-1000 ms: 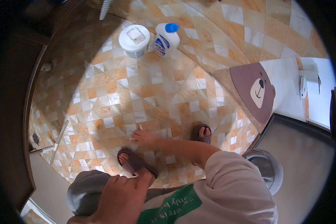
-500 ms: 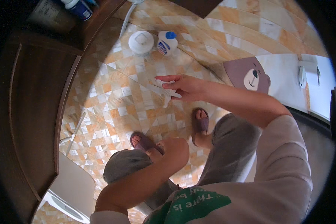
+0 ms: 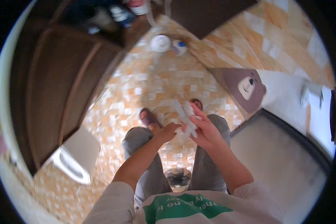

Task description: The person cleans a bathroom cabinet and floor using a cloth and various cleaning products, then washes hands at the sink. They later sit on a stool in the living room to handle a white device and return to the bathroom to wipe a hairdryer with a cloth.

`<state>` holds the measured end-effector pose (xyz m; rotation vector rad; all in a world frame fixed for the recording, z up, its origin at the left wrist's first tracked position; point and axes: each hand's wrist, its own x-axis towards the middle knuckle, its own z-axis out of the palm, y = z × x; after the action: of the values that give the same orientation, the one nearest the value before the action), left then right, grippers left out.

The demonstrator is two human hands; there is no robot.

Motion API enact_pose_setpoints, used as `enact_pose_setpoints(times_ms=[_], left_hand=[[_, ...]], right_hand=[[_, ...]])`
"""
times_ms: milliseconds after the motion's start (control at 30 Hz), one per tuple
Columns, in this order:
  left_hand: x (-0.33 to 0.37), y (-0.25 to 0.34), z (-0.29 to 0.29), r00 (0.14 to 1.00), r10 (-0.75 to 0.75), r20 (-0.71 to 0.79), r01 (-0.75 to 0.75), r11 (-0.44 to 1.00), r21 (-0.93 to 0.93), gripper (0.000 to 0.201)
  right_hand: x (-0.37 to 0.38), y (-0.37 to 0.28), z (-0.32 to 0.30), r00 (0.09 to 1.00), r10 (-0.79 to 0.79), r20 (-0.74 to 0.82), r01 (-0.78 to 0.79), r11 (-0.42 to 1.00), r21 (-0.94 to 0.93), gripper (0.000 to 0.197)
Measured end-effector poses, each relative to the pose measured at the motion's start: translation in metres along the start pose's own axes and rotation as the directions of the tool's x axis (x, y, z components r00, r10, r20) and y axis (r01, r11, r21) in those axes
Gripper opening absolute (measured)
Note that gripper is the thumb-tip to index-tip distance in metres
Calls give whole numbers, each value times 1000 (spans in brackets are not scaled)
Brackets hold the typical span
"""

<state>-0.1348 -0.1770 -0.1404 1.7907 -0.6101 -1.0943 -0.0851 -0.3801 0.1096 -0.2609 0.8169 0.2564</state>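
Observation:
In front of my knees, a crumpled white tissue or thin cloth [image 3: 190, 128] hangs between my hands; blur hides its exact kind. My right hand [image 3: 207, 130] is closed around its upper part, with a thin loose strip sticking out toward the far left. The fingers of my left hand [image 3: 169, 133] meet its lower left edge in what looks like a pinch. Below both hands, a dark mesh basket [image 3: 178, 172] stands on the floor between my legs.
Beyond my feet, a white round container [image 3: 161, 43] and a white bottle with a blue cap [image 3: 179, 47] stand on the tiled floor. A dark wooden cabinet [image 3: 63, 74] fills the left. To the right are a bear-shaped panel [image 3: 246, 87] and a dark-rimmed ledge [image 3: 287, 125].
My right hand has drawn back toward my body with the white tissue. My left hand has risen from beside my knee to meet it. The view has shifted, and the mesh basket now shows.

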Motion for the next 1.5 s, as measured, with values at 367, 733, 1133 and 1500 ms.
enact_pose_setpoints(times_ms=[367,733,1133,1500], left_hand=[[-209,296,-99,844,-278,-459,318,948,12,53],[-426,400,20,157,-700,-697,500,665,-555,53],[-557,359,209,-465,-766,-445,177,412,-894,53],[-565,363,303,-588,-809,-2,-266,195,-944,55]], right_hand=[[-127,22,81,994,97,-43,-106,924,-366,38],[-196,14,184,910,410,-53,-311,595,-741,26],[-202,215,246,746,648,-153,-261,73,-963,32],[-185,506,265,632,671,-389,-173,-368,-914,37]])
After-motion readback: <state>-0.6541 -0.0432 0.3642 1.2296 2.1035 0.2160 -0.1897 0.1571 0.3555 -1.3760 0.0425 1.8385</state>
